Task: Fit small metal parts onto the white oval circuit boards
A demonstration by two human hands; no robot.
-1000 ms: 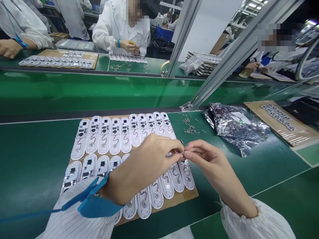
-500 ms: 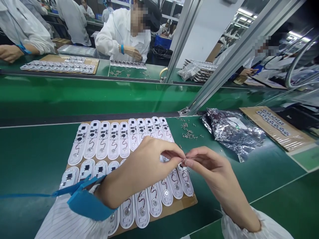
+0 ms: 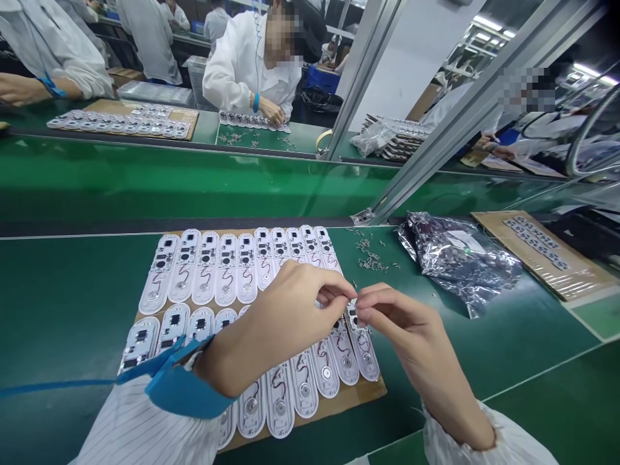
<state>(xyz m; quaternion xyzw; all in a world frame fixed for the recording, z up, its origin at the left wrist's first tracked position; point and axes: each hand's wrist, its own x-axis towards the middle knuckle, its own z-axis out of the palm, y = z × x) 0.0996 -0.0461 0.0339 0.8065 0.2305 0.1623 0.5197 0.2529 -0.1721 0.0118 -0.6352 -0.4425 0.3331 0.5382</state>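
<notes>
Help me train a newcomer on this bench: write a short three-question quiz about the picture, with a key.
1. What lies between the nearest white casings and the silvery plastic bag?
a) a cup
b) small metal parts
c) a hammer
2. True or false: those white casings lie in one single row.
3. Which of the person's wrists wears the blue wristband?

Key: 1 b; 2 false, there are two rows; 3 the left.

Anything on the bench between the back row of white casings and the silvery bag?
Yes: in the head view, small loose metal pieces lie scattered on the green benchtop between the white casings and the silvery bag.
</notes>
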